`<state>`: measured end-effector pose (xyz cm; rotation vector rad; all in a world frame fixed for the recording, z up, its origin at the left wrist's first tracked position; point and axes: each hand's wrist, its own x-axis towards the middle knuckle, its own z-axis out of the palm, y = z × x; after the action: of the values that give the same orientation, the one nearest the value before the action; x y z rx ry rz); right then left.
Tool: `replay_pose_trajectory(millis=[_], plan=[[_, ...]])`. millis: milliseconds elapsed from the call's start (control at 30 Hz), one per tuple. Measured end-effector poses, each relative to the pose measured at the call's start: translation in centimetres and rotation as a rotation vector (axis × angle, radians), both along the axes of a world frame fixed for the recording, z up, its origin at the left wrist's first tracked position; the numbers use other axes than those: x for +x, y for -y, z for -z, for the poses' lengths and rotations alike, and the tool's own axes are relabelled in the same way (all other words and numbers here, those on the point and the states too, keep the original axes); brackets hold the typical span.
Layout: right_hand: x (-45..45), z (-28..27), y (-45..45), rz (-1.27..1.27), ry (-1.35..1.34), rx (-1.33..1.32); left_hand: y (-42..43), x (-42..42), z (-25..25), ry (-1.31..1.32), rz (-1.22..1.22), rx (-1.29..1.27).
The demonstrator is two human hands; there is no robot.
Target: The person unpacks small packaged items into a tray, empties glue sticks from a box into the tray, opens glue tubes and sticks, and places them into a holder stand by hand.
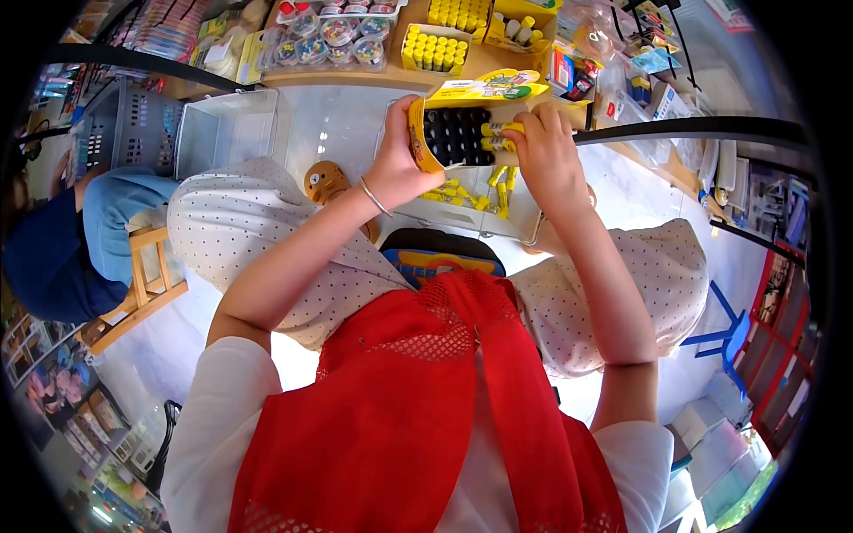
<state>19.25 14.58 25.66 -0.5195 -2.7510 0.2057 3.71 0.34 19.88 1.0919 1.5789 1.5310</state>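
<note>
My left hand (402, 162) is wrapped round the left side of a yellow cardboard display box (419, 133), tilted towards me. Rows of black round ends (456, 135) fill its left and middle part. At the box's right end, my right hand (548, 153) pinches yellow tubes (499, 131) that look like glue sticks; their far ends lie against the black rows. Beneath the box, a clear plastic bin (462, 219) holds several loose yellow glue sticks (502, 189).
On the wooden shelf (355, 82) ahead stand boxes of yellow-capped sticks (435, 51) and clear tubs of small colourful pieces (338, 34). An empty clear bin (227, 133) lies left. Another person (62, 240) sits on a wooden chair (147, 275). A blue stool (727, 338) stands right.
</note>
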Motion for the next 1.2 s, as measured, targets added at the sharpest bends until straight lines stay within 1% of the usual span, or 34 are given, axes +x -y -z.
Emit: replay_pose_trajectory(millis=[100, 233, 300, 367, 433, 533, 600, 667, 700, 800, 867, 967, 1033, 1067, 1100, 1133, 1200], plan=[[-0.4, 0.8, -0.2, 0.014, -0.152, -0.034, 0.0, -0.1, -0.1, 0.022, 0.005, -0.008], [-0.5, -0.5, -0.2, 0.009, -0.2, -0.212, -0.2, -0.3, -0.4, 0.152, -0.06, 0.022], [-0.1, -1.4, -0.8, -0.001, -0.216, -0.316, -0.1, -1.2, 0.6, 0.066, -0.172, 0.017], [0.0, -1.8, -0.6, 0.004, -0.206, -0.213, -0.3, -1.7, 0.2, 0.025, -0.268, 0.008], [0.0, -1.3, -0.4, 0.002, -0.191, -0.117, -0.3, -2.2, 0.3, -0.047, -0.251, -0.015], [-0.2, -0.7, 0.4, 0.055, -0.093, -0.201, -0.4, -1.4, 0.0, -0.153, -0.168, 0.032], [-0.1, 0.1, 0.4, 0.068, 0.002, -0.232, -0.2, -0.4, -0.6, -0.296, -0.1, 0.057], [0.2, 0.7, 0.3, 0.072, 0.084, -0.28, 0.0, 0.4, -1.0, -0.345, -0.068, 0.041], [0.3, 1.2, 0.4, 0.078, 0.085, -0.278, -0.1, 0.7, -1.5, -0.474, -0.094, 0.104], [0.4, 2.3, 0.8, 0.093, 0.116, -0.257, -0.1, 1.0, -1.3, -0.418, -0.104, 0.137], [0.2, 2.5, 0.8, 0.101, 0.16, -0.215, -0.1, 0.5, -0.7, -0.428, -0.105, 0.082], [0.0, 3.2, 0.1, 0.038, 0.122, -0.181, -0.1, -0.2, -0.7, -0.409, -0.1, 0.063], [0.0, 2.1, 0.4, 0.037, 0.042, -0.251, 0.0, -0.9, -0.7, -0.396, -0.069, 0.041], [-0.2, 1.8, 0.6, 0.029, -0.001, -0.29, 0.1, -1.2, -0.6, -0.319, -0.063, 0.036], [-0.3, 1.9, 0.5, -0.019, -0.137, -0.282, 0.2, -1.1, -0.5, -0.239, -0.06, 0.028], [-0.3, 1.8, 0.6, -0.001, -0.137, -0.326, 0.2, -1.0, -0.5, -0.159, -0.057, 0.022], [-0.3, 1.2, 0.6, 0.038, -0.137, -0.409, 0.2, -1.0, -1.1, -0.087, -0.074, 0.026]])
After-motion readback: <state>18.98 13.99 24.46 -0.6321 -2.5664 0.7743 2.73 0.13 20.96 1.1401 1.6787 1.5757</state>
